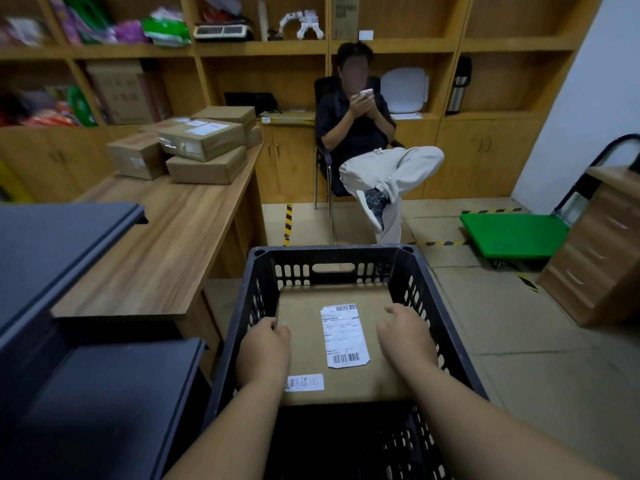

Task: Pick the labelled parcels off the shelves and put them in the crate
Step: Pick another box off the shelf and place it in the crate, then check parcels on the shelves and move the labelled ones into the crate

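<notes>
Left hand (264, 351) and right hand (406, 336) grip the flat brown cardboard parcel (311, 341) by its 2 side edges inside the black slatted plastic crate (446, 303); it should go down level before they release.

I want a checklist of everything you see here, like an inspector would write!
Surface: wooden desk on the left, tiled floor below.
Job's things: brown parcel with a white label lies inside the black crate.
Clutter: cardboard boxes stacked on the desk.
Grippers: left hand and right hand rest on the parcel's side edges.
Cables: nothing seen.
Surroundings: wooden shelves with goods, a seated person holding a phone, a green trolley.
</notes>
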Demonstrator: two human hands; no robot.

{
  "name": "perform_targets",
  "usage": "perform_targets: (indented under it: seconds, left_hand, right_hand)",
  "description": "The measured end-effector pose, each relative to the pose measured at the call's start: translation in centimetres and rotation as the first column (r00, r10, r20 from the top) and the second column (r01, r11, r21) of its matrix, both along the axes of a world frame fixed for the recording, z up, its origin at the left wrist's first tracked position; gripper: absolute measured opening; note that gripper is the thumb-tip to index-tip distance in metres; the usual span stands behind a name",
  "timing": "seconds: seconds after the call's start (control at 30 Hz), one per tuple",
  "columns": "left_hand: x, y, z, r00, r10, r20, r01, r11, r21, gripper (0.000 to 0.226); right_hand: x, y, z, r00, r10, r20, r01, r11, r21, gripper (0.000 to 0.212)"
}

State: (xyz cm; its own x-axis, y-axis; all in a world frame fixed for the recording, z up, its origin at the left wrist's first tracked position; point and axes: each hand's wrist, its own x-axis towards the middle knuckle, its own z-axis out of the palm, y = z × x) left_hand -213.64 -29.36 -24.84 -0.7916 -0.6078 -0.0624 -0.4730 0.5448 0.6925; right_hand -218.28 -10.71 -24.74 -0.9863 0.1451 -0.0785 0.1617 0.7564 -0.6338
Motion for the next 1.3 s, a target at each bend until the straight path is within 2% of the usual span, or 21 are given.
perform_targets:
  seconds: [0.13, 0.27, 0.37, 0.47, 0.63, 0.9, 1.07, 1.3]
  left_hand:
    - [1.5, 0.7, 3.9, 0.998, -0.061, -0.025, 0.054, 0.972, -0.230, 0.024]
    - [4.0, 1.8, 7.8, 0.998, -0.067, -0.013, 0.051, 0.868, -0.494, 0.024]
    - [6.5, 3.1, 10.2, 0.999, -0.026, -0.031, 0.002, 0.799, -0.601, 0.026]
    - [10.2, 5.1, 12.2, 0.995, 0.065, -0.073, -0.096, 0.776, -0.623, 0.027]
    - [17.2, 7.4, 14.1, 0.964, 0.227, -0.140, -0.265, 0.773, -0.576, 0.027]
    - [30.4, 8.7, 15.7, 0.907, 0.406, -0.110, -0.376, 0.665, -0.645, 0.029]
    - [40.3, 8.8, 15.9, 0.814, 0.572, -0.100, -0.485, 0.576, -0.658, 0.032]
    - [57.7, 10.4, 15.7, 0.631, 0.772, -0.073, -0.605, 0.431, -0.669, 0.031]
  right_hand:
    - [0.9, -0.4, 3.1, 0.986, 0.139, -0.090, -0.129, 0.986, 0.108, 0.041]
    - [2.5, 0.0, 6.2, 0.946, 0.262, -0.191, -0.226, 0.955, 0.191, 0.033]
    - [4.2, 0.8, 8.4, 0.897, 0.369, -0.245, -0.303, 0.914, 0.269, 0.021]
    - [6.8, 2.2, 10.3, 0.823, 0.470, -0.319, -0.386, 0.875, 0.293, 0.023]
    - [12.1, 3.0, 13.1, 0.689, 0.618, -0.380, -0.537, 0.786, 0.306, 0.024]
    - [22.1, 1.1, 15.1, 0.463, 0.790, -0.402, -0.711, 0.602, 0.364, 0.025]
    - [30.3, -1.6, 15.5, 0.293, 0.848, -0.441, -0.786, 0.477, 0.394, 0.024]
    - [46.3, -5.0, 15.3, 0.036, 0.882, -0.470, -0.892, 0.240, 0.384, 0.021]
